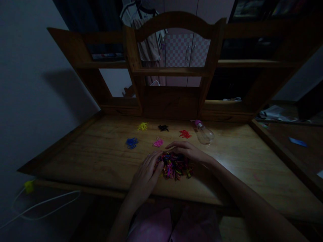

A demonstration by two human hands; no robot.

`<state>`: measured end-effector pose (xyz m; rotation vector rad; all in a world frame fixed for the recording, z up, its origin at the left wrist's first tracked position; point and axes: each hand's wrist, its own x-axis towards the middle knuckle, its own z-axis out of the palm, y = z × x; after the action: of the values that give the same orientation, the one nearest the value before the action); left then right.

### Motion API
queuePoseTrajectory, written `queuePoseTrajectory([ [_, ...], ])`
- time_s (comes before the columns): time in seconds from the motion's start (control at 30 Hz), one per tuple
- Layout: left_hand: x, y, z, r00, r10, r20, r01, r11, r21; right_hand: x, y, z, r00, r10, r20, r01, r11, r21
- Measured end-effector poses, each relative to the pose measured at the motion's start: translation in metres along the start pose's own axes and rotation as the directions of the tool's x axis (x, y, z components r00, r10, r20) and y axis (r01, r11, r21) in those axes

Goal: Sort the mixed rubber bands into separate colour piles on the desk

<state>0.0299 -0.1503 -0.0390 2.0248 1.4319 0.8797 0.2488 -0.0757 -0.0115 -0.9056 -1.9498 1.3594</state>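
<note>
A heap of mixed coloured elastic bands point(174, 168) lies on the wooden desk point(96, 151) in front of me. My left hand point(147, 171) rests against the heap's left side, fingers stretched out and thumb apart. Over the far right edge of the heap curves my right hand point(188, 151), its fingers extended; whether its fingertips touch the bands I cannot tell. Beyond the hands lie small one-colour piles: yellow bands point(143, 126), black bands point(163, 128), red bands point(185, 134), blue bands point(131, 143) and pink bands point(158, 142).
A clear bottle point(205, 135) with a purple cap lies on its side, right of the red pile. The desk's wooden shelf unit point(171, 71) rises at the back. A white cable point(47, 203) hangs at the lower left. A blue packet point(297, 142) lies on the surface at right.
</note>
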Motion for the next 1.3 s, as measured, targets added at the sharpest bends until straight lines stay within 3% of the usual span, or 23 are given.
queuePoseTrajectory([
  [0.13,-0.001,-0.001,-0.001,1.0,-0.002,-0.008,0.002,0.999,-0.049,-0.002,0.001,-0.006,0.991,0.049,0.128,-0.063,0.992,0.107],
  [0.33,-0.001,-0.008,-0.001,1.0,-0.018,0.002,0.018,0.994,-0.112,-0.005,0.002,-0.013,0.968,0.038,0.25,-0.065,0.993,0.1],
  [0.47,-0.001,-0.015,-0.001,1.0,-0.031,-0.001,0.03,0.988,-0.153,-0.004,0.002,-0.016,0.971,-0.015,0.24,0.0,0.998,0.062],
  [0.7,-0.001,-0.014,-0.002,0.999,-0.041,-0.022,0.036,0.986,-0.165,-0.002,0.005,-0.024,0.99,0.002,0.142,0.006,0.999,-0.051],
  [1.3,0.001,-0.014,-0.004,0.995,0.03,-0.097,-0.034,0.999,-0.039,-0.009,-0.004,-0.034,0.983,-0.019,0.182,0.049,0.986,-0.157],
])
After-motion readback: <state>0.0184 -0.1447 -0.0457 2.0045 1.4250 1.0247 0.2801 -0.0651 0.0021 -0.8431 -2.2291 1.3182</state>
